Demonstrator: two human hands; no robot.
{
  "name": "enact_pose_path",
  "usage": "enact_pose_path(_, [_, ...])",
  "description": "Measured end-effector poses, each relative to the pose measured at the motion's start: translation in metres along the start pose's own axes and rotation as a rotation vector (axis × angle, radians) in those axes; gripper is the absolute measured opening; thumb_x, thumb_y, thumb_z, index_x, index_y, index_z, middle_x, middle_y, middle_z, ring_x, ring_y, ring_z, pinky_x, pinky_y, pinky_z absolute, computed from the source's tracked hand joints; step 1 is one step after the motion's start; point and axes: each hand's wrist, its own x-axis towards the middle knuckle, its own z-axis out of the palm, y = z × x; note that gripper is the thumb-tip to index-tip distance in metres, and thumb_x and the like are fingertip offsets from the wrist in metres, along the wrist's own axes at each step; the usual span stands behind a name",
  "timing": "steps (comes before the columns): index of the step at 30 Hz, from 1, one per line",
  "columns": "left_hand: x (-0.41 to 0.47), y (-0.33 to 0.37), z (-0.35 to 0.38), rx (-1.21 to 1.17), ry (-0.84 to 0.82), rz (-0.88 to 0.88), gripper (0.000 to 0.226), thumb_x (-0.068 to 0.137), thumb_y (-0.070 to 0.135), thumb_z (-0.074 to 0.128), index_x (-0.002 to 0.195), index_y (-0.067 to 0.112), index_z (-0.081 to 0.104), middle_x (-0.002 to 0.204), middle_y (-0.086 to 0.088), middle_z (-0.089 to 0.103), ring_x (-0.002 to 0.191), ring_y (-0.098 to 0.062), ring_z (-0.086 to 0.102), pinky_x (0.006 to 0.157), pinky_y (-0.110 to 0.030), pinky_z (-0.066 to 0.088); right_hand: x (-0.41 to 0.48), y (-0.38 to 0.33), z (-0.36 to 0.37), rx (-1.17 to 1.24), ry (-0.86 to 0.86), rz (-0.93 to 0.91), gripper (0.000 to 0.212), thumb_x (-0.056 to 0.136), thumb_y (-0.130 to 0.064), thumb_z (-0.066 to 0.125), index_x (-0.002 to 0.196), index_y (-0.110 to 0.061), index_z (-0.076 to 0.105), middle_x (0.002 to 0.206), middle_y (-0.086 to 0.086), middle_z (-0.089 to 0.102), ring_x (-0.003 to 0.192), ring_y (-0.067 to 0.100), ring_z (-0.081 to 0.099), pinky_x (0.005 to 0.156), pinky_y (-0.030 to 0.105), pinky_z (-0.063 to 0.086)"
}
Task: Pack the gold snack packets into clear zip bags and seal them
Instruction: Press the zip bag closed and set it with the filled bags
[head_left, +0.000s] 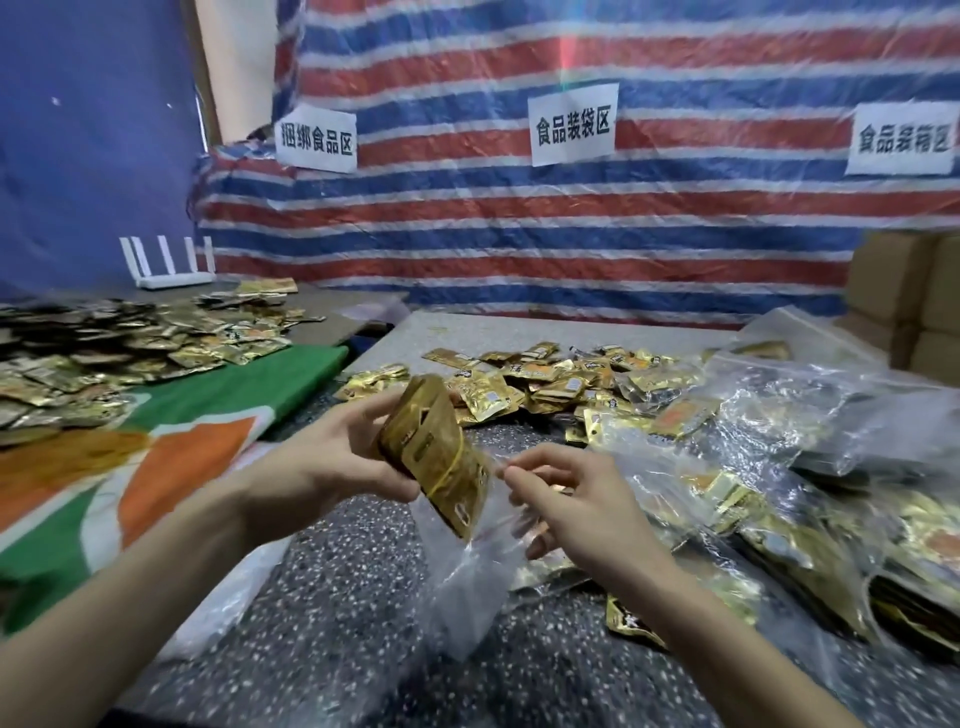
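Noting cardboard boxes (904, 291) running off right edge (paper sign (904, 137) likewise); failing to read blurred print on packet bundle (436, 447).

The speckled grey table (363, 623) carried a heap of loose gold packets (519, 384) at its far middle, with filled clear zip bags (779, 467) piled along the right. On the left lay a green, orange and white cloth (182, 415) strewn with more gold packets (104, 353). A white router (166, 265) stood far left.

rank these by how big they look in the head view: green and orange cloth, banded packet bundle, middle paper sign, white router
1. green and orange cloth
2. banded packet bundle, though being nearest the camera inflates it
3. middle paper sign
4. white router, only slightly smaller than the sign
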Motion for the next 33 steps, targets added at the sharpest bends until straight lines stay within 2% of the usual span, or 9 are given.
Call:
enact_pose_path(6, [-0.001,0.008,0.006,0.109,-0.074,-0.084,0.075,0.067,-0.003,0.082,0.132,0.028,0.06,0.131,-0.009,0.064,0.122,-0.026,0.061,0.093,-0.038,0.053,0.0,-0.008,-0.001,0.1,-0.051,-0.033,0.012,0.094,-0.018,0.069,0.087,-0.02,0.077,0.068,-0.001,0.067,0.055,0.021,0.065,0.045,0.028,0.05])
enact_pose_path(9, [-0.001,0.004,0.012,0.189,-0.111,-0.181,0.074,0.068,-0.002,0.082,0.128,0.036,0.061,0.132,-0.003,0.064,0.124,-0.021,0.059,0.095,-0.04,0.053,0.0,-0.009,0.001,0.114,-0.071,-0.06,0.01,0.095,-0.022,0.068,0.09,-0.022,0.077,0.069,-0.003,0.067,0.058,0.019,0.066,0.047,0.026,0.05])
enact_pose_path(12, [0.002,0.003,0.016,0.168,0.017,-0.225,0.08,0.06,-0.006,0.084,0.119,0.044,0.065,0.123,-0.011,0.066,0.11,-0.027,0.068,0.084,-0.034,0.058,0.001,-0.007,0.001,0.136,-0.056,-0.052,0.012,0.096,-0.024,0.066,0.091,-0.026,0.077,0.07,-0.005,0.067,0.06,0.018,0.066,0.048,0.027,0.051])
enact_pose_path(16, [0.009,0.007,0.013,0.239,0.137,-0.316,0.09,0.058,-0.02,0.079,0.126,0.035,0.06,0.121,-0.016,0.06,0.093,-0.025,0.073,0.076,-0.039,0.058,0.005,-0.004,-0.002,0.233,-0.006,-0.023,0.013,0.096,-0.024,0.066,0.092,-0.025,0.077,0.071,-0.003,0.066,0.059,0.02,0.066,0.048,0.028,0.052])
enact_pose_path(21, [0.019,0.022,0.006,0.089,0.298,-0.202,0.061,0.066,-0.032,0.059,0.111,0.008,0.069,0.117,-0.025,0.064,0.095,-0.025,0.068,0.074,-0.029,0.06,0.009,-0.001,-0.004,0.279,0.094,-0.05,0.012,0.094,-0.022,0.069,0.085,-0.021,0.077,0.067,0.0,0.065,0.052,0.02,0.061,0.047,0.03,0.053])
enact_pose_path(24, [0.026,0.019,-0.003,-0.028,0.338,-0.1,0.053,0.064,-0.025,0.062,0.11,0.001,0.069,0.114,-0.021,0.069,0.094,-0.023,0.069,0.074,-0.026,0.06,0.008,0.0,-0.005,0.287,0.171,-0.143,0.015,0.094,-0.015,0.068,0.083,-0.017,0.076,0.065,0.007,0.063,0.047,0.019,0.058,0.041,0.03,0.051])
enact_pose_path(28, [0.04,0.001,-0.019,-0.213,0.278,-0.083,0.03,0.079,0.013,0.068,0.107,0.006,0.072,0.103,-0.015,0.072,0.076,-0.021,0.067,0.064,-0.026,0.059,0.009,0.003,-0.005,0.257,0.2,-0.205,0.016,0.094,-0.012,0.067,0.081,-0.015,0.076,0.061,0.005,0.062,0.045,0.021,0.057,0.04,0.032,0.051])
enact_pose_path(30, [0.053,-0.023,-0.035,-0.137,0.395,-0.135,0.034,0.081,0.023,0.068,0.109,0.005,0.07,0.102,-0.016,0.071,0.071,-0.021,0.066,0.058,-0.026,0.057,0.011,0.006,-0.006,0.25,0.203,-0.206,0.017,0.094,-0.011,0.067,0.082,-0.016,0.076,0.061,0.005,0.063,0.046,0.02,0.058,0.041,0.032,0.051])
enact_pose_path(33, [0.077,-0.068,-0.062,0.027,0.577,-0.309,0.015,0.091,0.013,0.067,0.105,0.007,0.068,0.103,-0.02,0.07,0.064,-0.022,0.067,0.053,-0.027,0.055,0.016,0.011,-0.008,0.271,0.193,-0.193,0.015,0.094,-0.012,0.067,0.083,-0.015,0.077,0.064,0.002,0.063,0.05,0.021,0.061,0.043,0.032,0.051])
